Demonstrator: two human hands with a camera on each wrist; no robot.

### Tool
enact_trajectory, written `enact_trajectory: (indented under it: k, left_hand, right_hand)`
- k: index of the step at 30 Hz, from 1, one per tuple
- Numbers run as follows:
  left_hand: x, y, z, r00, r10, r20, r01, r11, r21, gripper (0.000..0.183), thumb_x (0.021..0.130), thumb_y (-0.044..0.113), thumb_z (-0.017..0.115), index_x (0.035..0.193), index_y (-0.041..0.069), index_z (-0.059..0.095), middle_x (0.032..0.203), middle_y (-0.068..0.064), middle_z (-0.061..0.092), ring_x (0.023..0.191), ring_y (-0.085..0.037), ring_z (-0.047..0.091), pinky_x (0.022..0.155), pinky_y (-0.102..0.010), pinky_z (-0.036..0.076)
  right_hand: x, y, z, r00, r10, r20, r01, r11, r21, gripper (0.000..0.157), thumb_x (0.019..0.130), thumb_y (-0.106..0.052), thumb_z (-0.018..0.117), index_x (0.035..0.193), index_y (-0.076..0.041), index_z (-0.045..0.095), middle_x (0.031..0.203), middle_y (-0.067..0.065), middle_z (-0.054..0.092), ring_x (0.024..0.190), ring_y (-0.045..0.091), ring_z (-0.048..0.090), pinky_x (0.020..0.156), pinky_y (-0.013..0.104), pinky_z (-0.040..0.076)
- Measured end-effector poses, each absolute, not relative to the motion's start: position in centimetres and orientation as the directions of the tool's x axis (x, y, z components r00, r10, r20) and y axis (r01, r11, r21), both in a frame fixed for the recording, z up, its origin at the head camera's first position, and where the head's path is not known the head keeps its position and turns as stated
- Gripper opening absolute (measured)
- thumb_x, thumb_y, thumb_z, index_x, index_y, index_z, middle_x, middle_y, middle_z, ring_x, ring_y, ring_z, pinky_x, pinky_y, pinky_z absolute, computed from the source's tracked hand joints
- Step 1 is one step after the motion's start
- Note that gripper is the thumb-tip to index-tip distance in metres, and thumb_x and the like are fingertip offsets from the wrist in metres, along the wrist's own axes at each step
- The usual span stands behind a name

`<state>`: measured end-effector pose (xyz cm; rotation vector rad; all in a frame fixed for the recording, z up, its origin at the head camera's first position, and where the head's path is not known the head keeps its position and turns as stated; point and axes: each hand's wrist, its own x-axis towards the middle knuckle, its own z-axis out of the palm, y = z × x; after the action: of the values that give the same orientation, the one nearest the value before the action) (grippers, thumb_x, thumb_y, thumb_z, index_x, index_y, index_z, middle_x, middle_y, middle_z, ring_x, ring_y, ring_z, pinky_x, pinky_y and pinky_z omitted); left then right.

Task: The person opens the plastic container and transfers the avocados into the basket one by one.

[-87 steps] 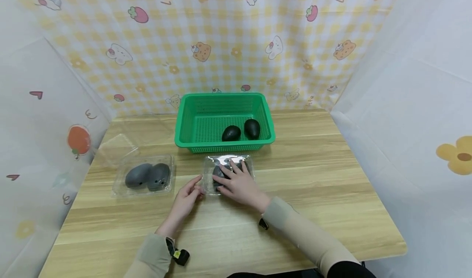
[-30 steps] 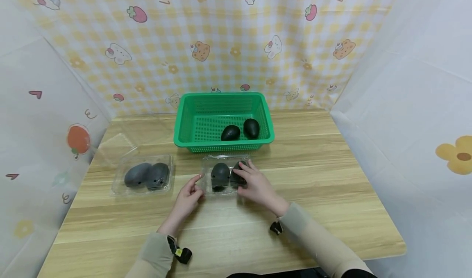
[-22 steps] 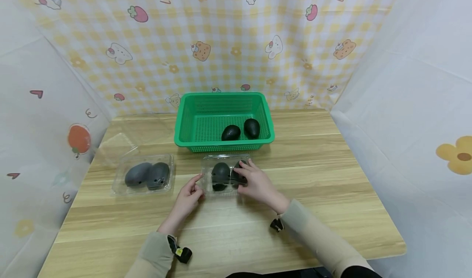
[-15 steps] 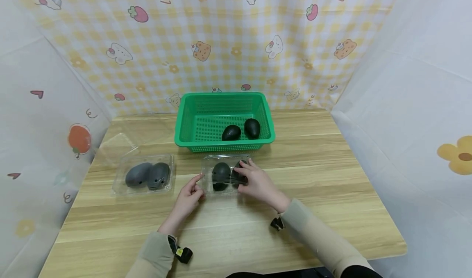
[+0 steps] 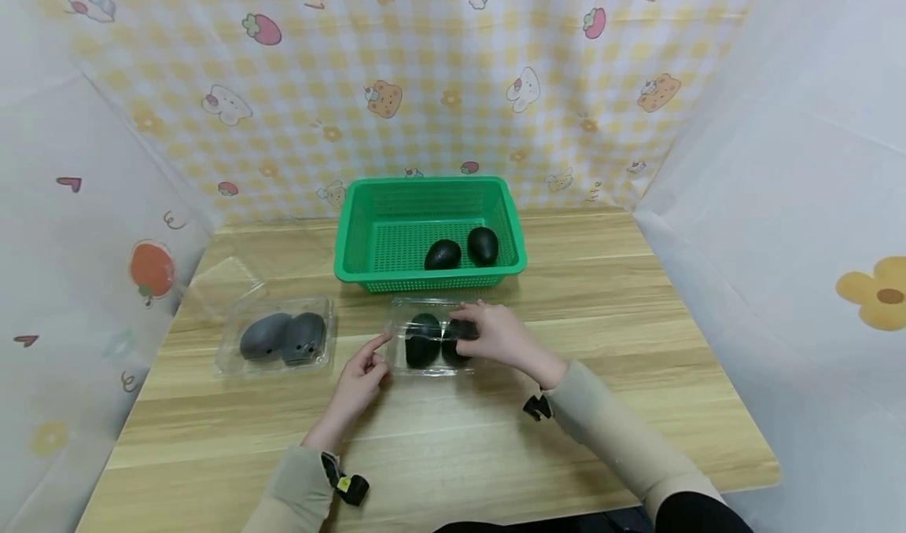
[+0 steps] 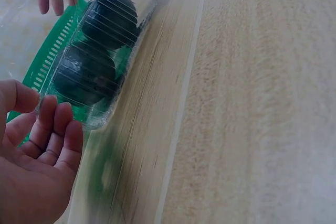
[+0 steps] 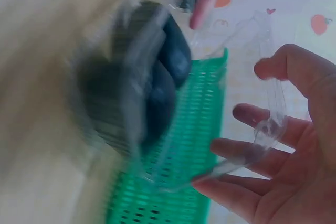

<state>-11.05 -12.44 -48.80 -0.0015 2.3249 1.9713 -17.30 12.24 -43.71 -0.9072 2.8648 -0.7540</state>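
Two dark avocados (image 5: 422,341) lie side by side in a clear plastic clamshell container (image 5: 398,366) at the middle of the table. My right hand (image 5: 499,335) grips the rim of its clear lid (image 7: 270,108), thumb on one face and fingers on the other; the lid stands tilted up from the avocados. My left hand (image 5: 361,380) pinches the container's left edge between thumb and fingertips, as the left wrist view shows. Part of the right-hand avocado is hidden behind my right fingers in the head view. Motion blurs the right wrist view.
Behind stands a green plastic basket (image 5: 432,284) with two avocados (image 5: 483,247) in its right part. To the left, a second clamshell container (image 5: 230,358) holds two avocados (image 5: 265,336), its clear lid (image 5: 226,281) leaning back. A patterned curtain (image 5: 425,61) closes the back.
My right hand went from spread flat over the container to its right side, then took the lid's rim and raised it toward the back. The left hand stays at the left edge.
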Motion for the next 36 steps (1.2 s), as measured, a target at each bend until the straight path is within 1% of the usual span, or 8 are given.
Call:
enact_trajectory:
  k: [2,4,6,10,13,16,24,36]
  left_hand:
    - [-11.0,-12.5,-48.9,-0.996,0.05,-0.078,-0.069,0.164,0.984,0.046,0.08,-0.012,0.046,0.125,-0.002,0.046,0.076,-0.026,0.052,0.059,-0.024,0.048,0.048,-0.02,0.037]
    - [-11.0,-12.6,-49.0,-0.996,0.038,-0.086,-0.078,0.162,0.984,0.046,0.08,-0.011,0.047,0.125,-0.002,0.045,0.079,-0.029,0.052,0.063,-0.027,0.051,0.051,-0.022,0.04]
    - [-11.0,-12.8,-49.4,-0.994,0.03,-0.107,-0.103,0.128,0.986,0.046,0.082,-0.01,0.047,0.126,-0.001,0.044,0.083,-0.031,0.052,0.067,-0.031,0.054,0.056,-0.028,0.046]
    - [-11.3,-13.1,-50.6,-0.986,0.015,-0.164,-0.164,0.023,0.986,0.045,0.086,-0.006,0.047,0.13,0.002,0.04,0.089,-0.03,0.051,0.069,-0.034,0.058,0.062,-0.041,0.05]
    - [-11.5,-13.3,-51.5,-0.981,0.0,-0.193,-0.193,-0.033,0.981,0.044,0.088,-0.003,0.046,0.131,0.004,0.038,0.092,-0.029,0.05,0.067,-0.03,0.06,0.063,-0.042,0.05]
    - [-11.7,-13.4,-51.9,-0.978,-0.006,-0.208,-0.207,-0.088,0.974,0.042,0.09,0.0,0.044,0.131,0.005,0.037,0.097,-0.03,0.049,0.069,-0.024,0.061,0.065,-0.041,0.05]
    - [-11.9,-13.5,-51.3,-0.968,-0.025,-0.251,-0.238,-0.234,0.942,0.043,0.09,0.008,0.048,0.131,0.006,0.034,0.109,-0.03,0.048,0.082,-0.022,0.059,0.078,-0.041,0.046]
    - [-12.4,-13.4,-50.6,-0.974,-0.046,-0.221,-0.2,-0.278,0.939,0.043,0.09,0.01,0.049,0.13,0.001,0.035,0.106,-0.027,0.05,0.081,-0.018,0.056,0.083,-0.04,0.044]
  right_hand:
    - [-17.6,12.3,-43.0,-0.827,-0.556,0.085,-0.525,0.71,-0.469,0.042,0.072,-0.032,0.06,0.109,-0.015,0.063,0.102,0.004,0.063,0.051,0.012,0.05,0.051,0.027,0.043]
    - [-17.9,12.5,-42.4,-0.832,-0.551,0.062,-0.506,0.708,-0.493,0.038,0.074,-0.034,0.06,0.107,-0.016,0.064,0.093,-0.001,0.065,0.041,0.007,0.034,0.044,0.025,0.036]
    - [-18.2,12.8,-41.8,-0.84,-0.54,0.044,-0.48,0.705,-0.522,0.034,0.076,-0.034,0.06,0.105,-0.017,0.065,0.084,-0.004,0.065,0.041,0.004,0.035,0.046,0.022,0.037]
    - [-18.6,13.4,-41.4,-0.856,-0.517,0.011,-0.421,0.685,-0.595,0.031,0.079,-0.037,0.061,0.103,-0.019,0.066,0.085,-0.008,0.065,0.059,0.0,0.053,0.056,0.022,0.045]
    - [-18.8,13.9,-41.3,-0.863,-0.506,-0.013,-0.371,0.65,-0.663,0.035,0.079,-0.043,0.059,0.105,-0.019,0.065,0.091,-0.007,0.065,0.077,0.004,0.06,0.064,0.023,0.048]
    - [-19.0,14.5,-41.2,-0.865,-0.502,-0.026,-0.338,0.62,-0.708,0.04,0.08,-0.048,0.056,0.106,-0.019,0.064,0.093,-0.007,0.064,0.083,0.006,0.06,0.067,0.024,0.048]
    - [-19.5,16.2,-41.2,-0.882,-0.462,-0.094,-0.213,0.569,-0.794,0.04,0.082,-0.047,0.056,0.108,-0.018,0.063,0.085,-0.003,0.064,0.07,0.019,0.059,0.053,0.031,0.05]
    - [-17.1,17.5,-39.7,-0.875,-0.445,-0.189,-0.017,0.42,-0.907,0.034,0.091,-0.022,0.048,0.115,0.0,0.055,0.104,0.023,0.058,0.079,0.026,0.062,0.061,0.044,0.05]
